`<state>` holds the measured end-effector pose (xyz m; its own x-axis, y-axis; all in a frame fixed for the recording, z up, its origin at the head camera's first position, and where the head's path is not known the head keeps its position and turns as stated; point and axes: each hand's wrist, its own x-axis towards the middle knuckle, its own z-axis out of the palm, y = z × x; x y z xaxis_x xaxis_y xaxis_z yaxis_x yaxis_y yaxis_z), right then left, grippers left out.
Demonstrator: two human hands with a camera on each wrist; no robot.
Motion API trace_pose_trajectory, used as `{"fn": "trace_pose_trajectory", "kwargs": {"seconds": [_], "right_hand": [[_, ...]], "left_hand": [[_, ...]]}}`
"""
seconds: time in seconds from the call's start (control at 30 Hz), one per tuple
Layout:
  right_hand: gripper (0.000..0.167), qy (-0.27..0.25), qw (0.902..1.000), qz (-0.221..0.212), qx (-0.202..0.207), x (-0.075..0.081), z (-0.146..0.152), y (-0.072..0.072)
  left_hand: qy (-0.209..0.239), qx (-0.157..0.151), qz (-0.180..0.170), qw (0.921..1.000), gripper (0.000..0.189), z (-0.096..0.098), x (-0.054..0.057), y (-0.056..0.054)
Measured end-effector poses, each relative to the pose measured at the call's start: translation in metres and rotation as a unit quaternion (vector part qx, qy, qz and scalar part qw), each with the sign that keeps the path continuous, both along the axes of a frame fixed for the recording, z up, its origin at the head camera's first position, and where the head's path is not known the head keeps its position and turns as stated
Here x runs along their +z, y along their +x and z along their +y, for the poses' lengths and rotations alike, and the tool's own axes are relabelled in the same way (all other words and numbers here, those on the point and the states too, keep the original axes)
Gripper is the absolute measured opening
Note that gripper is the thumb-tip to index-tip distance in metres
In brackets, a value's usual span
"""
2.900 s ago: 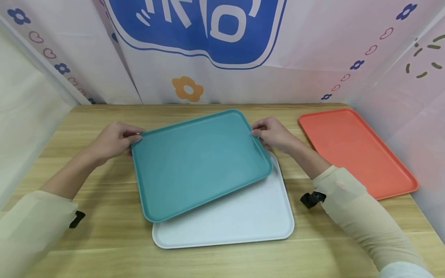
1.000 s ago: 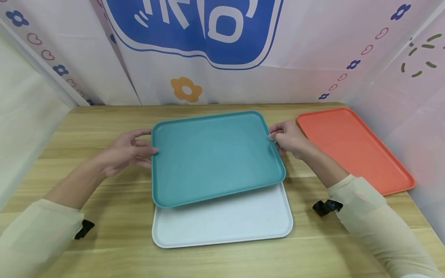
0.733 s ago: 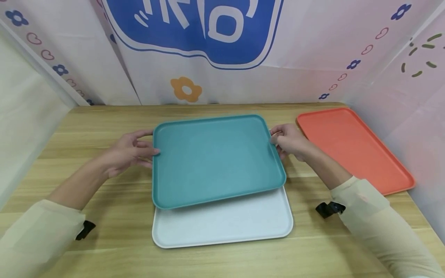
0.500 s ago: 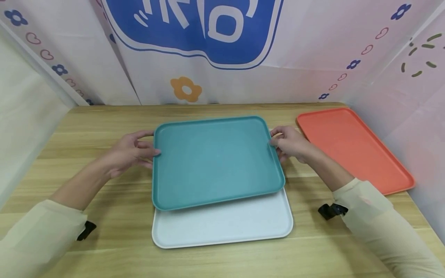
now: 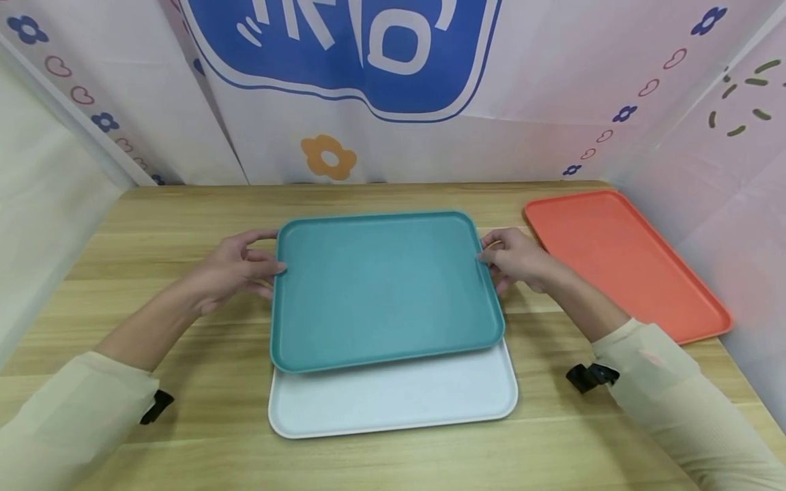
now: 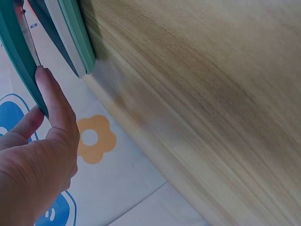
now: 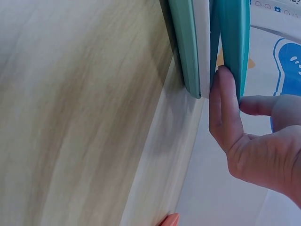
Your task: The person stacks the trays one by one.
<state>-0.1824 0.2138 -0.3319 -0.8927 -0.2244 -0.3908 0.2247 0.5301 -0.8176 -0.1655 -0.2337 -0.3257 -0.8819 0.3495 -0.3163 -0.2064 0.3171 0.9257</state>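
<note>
A teal rectangular tray [image 5: 387, 286] is held over a white tray [image 5: 399, 395], whose front strip shows below it. My left hand [image 5: 230, 273] pinches the teal tray's left side, thumb on the rim and fingers underneath. On the opposite side, my right hand [image 5: 516, 259] grips the edge the same way. Both wrist views show the held tray raised at this end, with a gap above the stack. A pale green tray [image 7: 184, 47] lies at the bottom of that stack, with the white tray's edge [image 7: 202, 52] above it. The head view hides most of the white tray.
An orange-red tray [image 5: 632, 266] lies angled at the right of the wooden table [image 5: 184, 436], close to the right wall. A printed cloth backdrop [image 5: 491, 150] rises along the table's back edge. Pale cloth walls stand at both sides.
The teal tray has moved right and sunk lower, turning closer to square with the white one. My left hand has shifted from its far left corner to its left side.
</note>
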Motion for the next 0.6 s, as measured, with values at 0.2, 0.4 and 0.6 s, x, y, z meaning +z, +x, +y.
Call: {"fn": "trace_pose_trajectory", "kwargs": {"seconds": [0.2, 0.4, 0.6], "right_hand": [[0.03, 0.003, 0.9996, 0.025, -0.014, -0.0028, 0.0014, 0.0009], [0.037, 0.005, 0.9986, 0.047, -0.026, -0.0047, 0.0024, 0.0001], [0.068, -0.014, 0.9987, 0.048, -0.007, -0.004, 0.0038, -0.0001]], "left_hand": [[-0.001, -0.001, 0.004, 1.0, 0.08, 0.0015, -0.0003, 0.0002], [0.0, -0.004, 0.008, 1.0, 0.078, 0.0029, -0.0001, 0.0005], [0.0, -0.009, 0.006, 0.9999, 0.074, 0.004, 0.0003, 0.001]]}}
